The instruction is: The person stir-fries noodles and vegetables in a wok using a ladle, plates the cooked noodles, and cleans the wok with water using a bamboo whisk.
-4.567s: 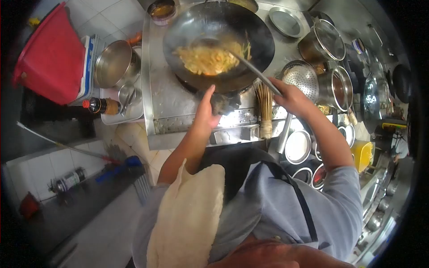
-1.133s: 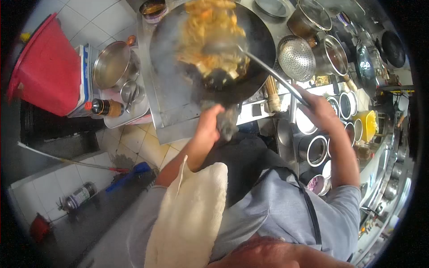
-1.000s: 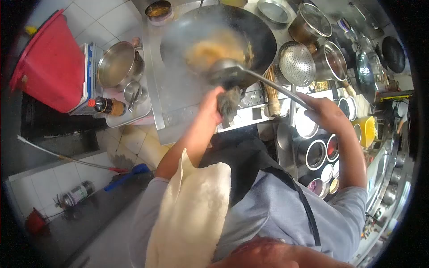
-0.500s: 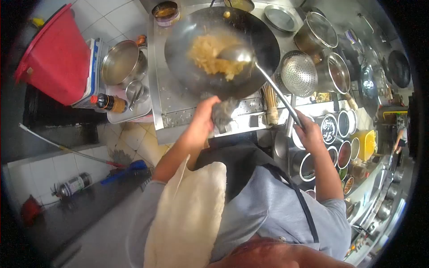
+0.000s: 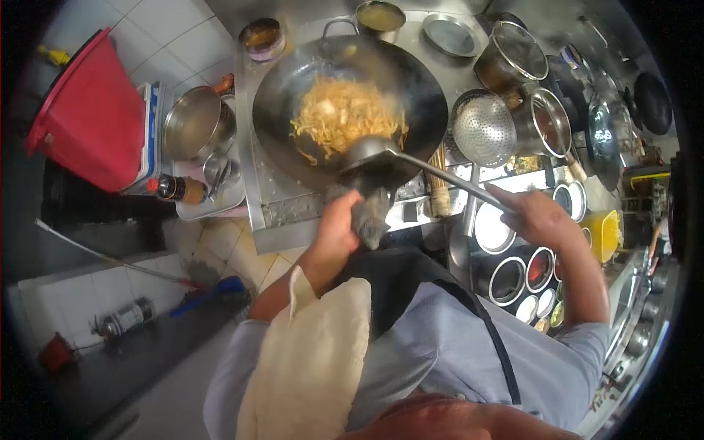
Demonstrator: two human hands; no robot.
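A large dark wok (image 5: 275,110) on the steel stove holds a heap of yellowish shredded food (image 5: 341,110), blurred by haze. My left hand (image 5: 339,227) is wrapped round a grey cloth (image 5: 371,218) at the wok's near edge; the cloth hides whatever lies under it. In my right hand (image 5: 539,216) is the handle of a metal ladle (image 5: 372,152). The ladle's bowl rests low in the wok, on the near side of the food. Right of the wok, a bamboo brush (image 5: 438,192) stands by a perforated strainer (image 5: 484,136).
Metal pots (image 5: 511,59) stand at the back right, several round containers (image 5: 507,280) at the near right. On the left are a red bin (image 5: 95,117), a steel pot (image 5: 194,123) and a dark sauce bottle (image 5: 176,188). A small tin (image 5: 262,40) sits behind the wok.
The wok has come nearer to me with my left hand and the cloth. The ladle has moved from over the food to the near side, and my right hand has shifted right.
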